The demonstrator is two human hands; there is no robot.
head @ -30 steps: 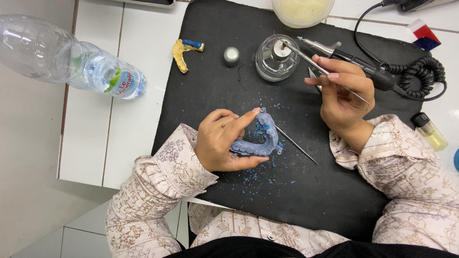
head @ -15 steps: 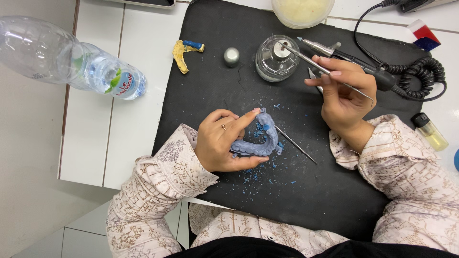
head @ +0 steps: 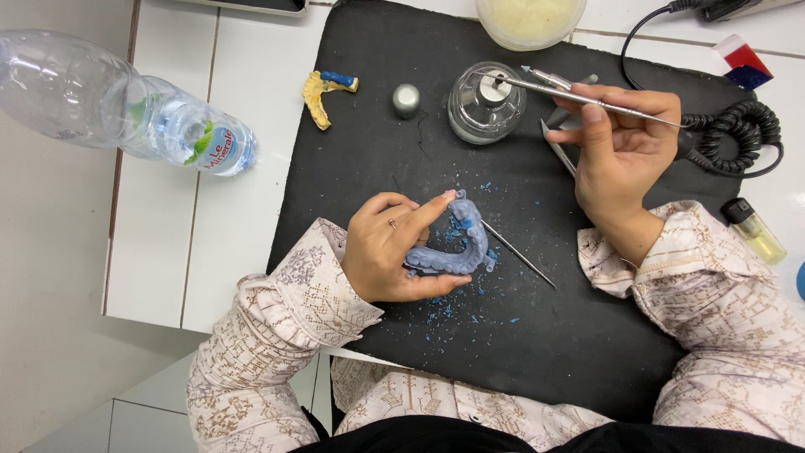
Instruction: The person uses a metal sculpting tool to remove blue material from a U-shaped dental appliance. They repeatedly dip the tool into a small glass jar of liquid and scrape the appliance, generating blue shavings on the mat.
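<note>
My left hand (head: 392,249) grips a blue-grey dental arch model (head: 457,243) against the black mat (head: 503,335), thumb under it and forefinger along its top. My right hand (head: 622,151) is raised at the right and pinches a thin metal instrument (head: 579,94). The instrument's tip reaches over the small glass burner (head: 486,102) at the back of the mat. Blue wax crumbs (head: 453,306) lie around the model. A second thin metal tool (head: 520,255) lies on the mat just right of the model.
A plastic water bottle (head: 126,113) lies on its side on the white counter at the left. A yellow and blue wax piece (head: 323,92) and a small metal cap (head: 407,99) sit near the mat's back. Behind are a pale bowl (head: 530,17), a coiled black cable (head: 734,138), a lighter (head: 755,231).
My right hand has shifted slightly, bringing the instrument's tip over the glass burner. My left hand and the model have stayed in place.
</note>
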